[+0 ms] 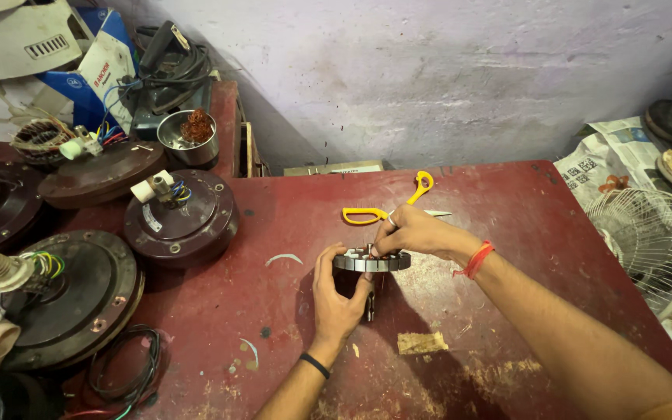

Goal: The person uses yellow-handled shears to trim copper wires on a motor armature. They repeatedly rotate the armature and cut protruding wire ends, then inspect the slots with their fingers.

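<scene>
A round grey metal motor core (369, 261) with a slotted rim stands on its shaft over the red table (507, 218). My left hand (337, 299) grips its near left rim from below, thumb up against the edge. My right hand (414, 232) rests on the top of the core at its right side, fingertips pinched over the slots; what they pinch is too small to tell. Yellow-handled scissors (386, 206) lie on the table just behind my right hand.
Several dark brown ceiling fan motor housings (182, 219) with coloured wires crowd the table's left side. A steel bowl (188, 138) holds copper wire. A loose black cable (130, 369) lies at the front left. A white fan guard (651, 237) and newspapers sit to the right.
</scene>
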